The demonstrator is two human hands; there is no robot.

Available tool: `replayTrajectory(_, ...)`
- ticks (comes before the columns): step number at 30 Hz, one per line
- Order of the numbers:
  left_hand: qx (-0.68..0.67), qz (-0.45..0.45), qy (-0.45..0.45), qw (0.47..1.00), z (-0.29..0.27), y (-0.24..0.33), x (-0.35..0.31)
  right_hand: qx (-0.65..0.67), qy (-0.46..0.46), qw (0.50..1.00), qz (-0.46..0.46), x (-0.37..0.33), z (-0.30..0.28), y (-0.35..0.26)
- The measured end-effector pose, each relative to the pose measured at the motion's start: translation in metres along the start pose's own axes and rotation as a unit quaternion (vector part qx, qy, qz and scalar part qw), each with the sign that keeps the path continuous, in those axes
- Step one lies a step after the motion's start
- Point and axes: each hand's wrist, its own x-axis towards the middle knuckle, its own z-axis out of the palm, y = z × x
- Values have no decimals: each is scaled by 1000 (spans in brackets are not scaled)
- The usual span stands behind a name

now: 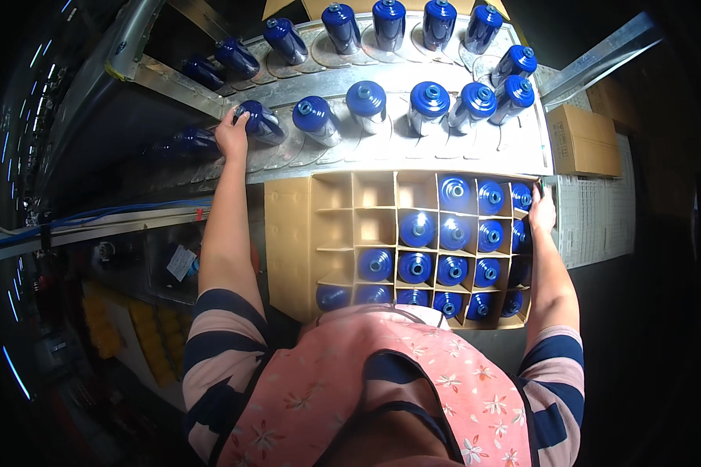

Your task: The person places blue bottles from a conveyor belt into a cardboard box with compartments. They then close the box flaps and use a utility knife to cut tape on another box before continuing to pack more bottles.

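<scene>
My left hand point(231, 134) reaches out to the front row on the conveyor, its fingers closed at the neck of a shiny blue bottle point(263, 124) that stands there. In front of my body sits an open cardboard box point(288, 249) with a grid of dividers. Blue bottles point(417, 267) fill many of its cells, mostly at the right and near side; several cells at the far left hold none. My right hand point(544, 210) grips the box's right wall near its far corner, the fingers partly hidden behind the edge.
More blue bottles point(431, 105) stand in two curving rows on the metal conveyor point(397, 76). Metal frame bars point(179, 89) rise at left and right. A closed carton point(584, 140) rests on a pale slatted surface point(596, 226) at right. Blue cables point(109, 223) run along a left rail.
</scene>
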Motion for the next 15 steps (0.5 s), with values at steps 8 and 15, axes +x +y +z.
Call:
replayTrajectory(8,-197,126,-336,912,67,127,-182,23,-41,999,-9,51,31,23)
replayTrajectory(15,-85,245,-467,845,60,159,-284,24,-61,998,21,10,-5,-2)
